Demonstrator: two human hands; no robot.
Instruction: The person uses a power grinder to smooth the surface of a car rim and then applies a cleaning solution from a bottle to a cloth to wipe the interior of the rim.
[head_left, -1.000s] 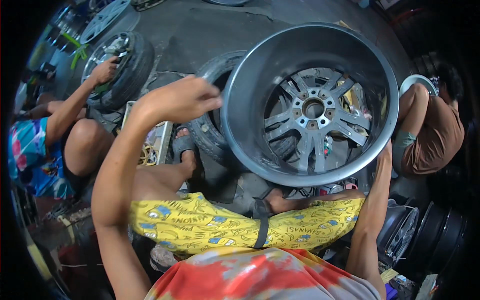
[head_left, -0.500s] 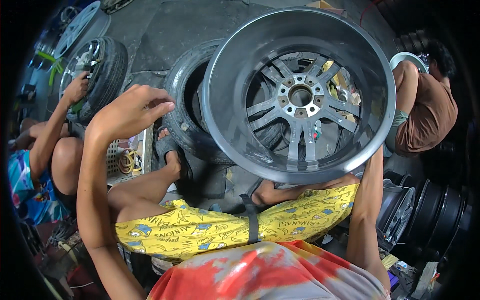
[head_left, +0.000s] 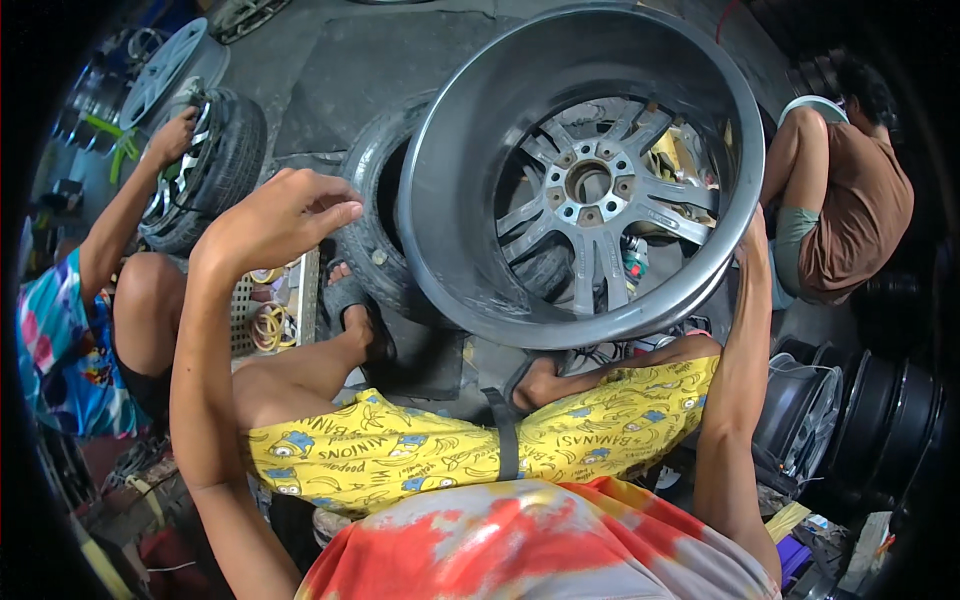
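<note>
A grey alloy wheel rim (head_left: 455, 175) with paired spokes is held up before me, its hollow barrel side facing me. It leans, and the right edge looks lower than in a flat pose. My right hand (head_left: 752, 238) grips its right edge; the fingers are partly hidden behind the metal. To the left, my left hand (head_left: 290, 212) hangs in the air, apart from the rim. Its fingers are loosely bent, the thumb stands off them, and nothing is in it. Behind the rim, a black tire (head_left: 375, 210) lies on the floor, partly covered from view.
At left, a person's hand (head_left: 175, 138) touches a tired wheel (head_left: 232, 150). Another person in a brown shirt (head_left: 855, 200) crouches at right. Dark wheel rims (head_left: 865, 430) stand at lower right. A perforated crate (head_left: 242, 315) with yellow rings (head_left: 272, 325) sits beside my leg.
The rim has tilted and shifted slightly left, with my right hand now showing at its edge. My left hand has drifted a little right, still empty. The left co-worker's hand has moved up.
</note>
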